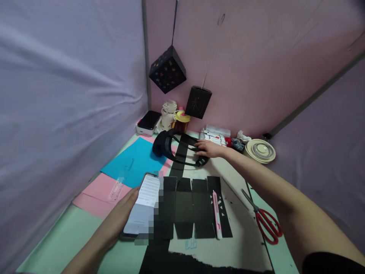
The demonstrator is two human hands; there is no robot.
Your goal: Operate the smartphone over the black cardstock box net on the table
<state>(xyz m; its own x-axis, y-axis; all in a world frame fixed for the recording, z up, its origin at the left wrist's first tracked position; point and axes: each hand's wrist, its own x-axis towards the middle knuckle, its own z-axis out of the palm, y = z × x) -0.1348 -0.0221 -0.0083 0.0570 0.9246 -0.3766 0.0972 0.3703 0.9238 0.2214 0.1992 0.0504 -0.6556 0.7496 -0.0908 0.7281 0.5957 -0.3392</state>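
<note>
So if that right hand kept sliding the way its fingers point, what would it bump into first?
The right hand rests on a black strap loop, fingers pointing left. Going straight on, it would probably first meet the loop's thick black end; depth is hard to judge.

**Phone in one hand, black headgear under the other**

A smartphone (144, 207) with a lit white screen of text lies tilted in the left hand (121, 217), its top edge pointing to about 1 o'clock; part of its right edge is blurred out. At 12 o'clock from it, well apart, a black strapped headset (171, 148) (a padded block at its 9 o'clock end, looping bands toward 3 o'clock) lies flat on the counter (71, 236), the right hand (208, 148) resting on its bands.
</note>
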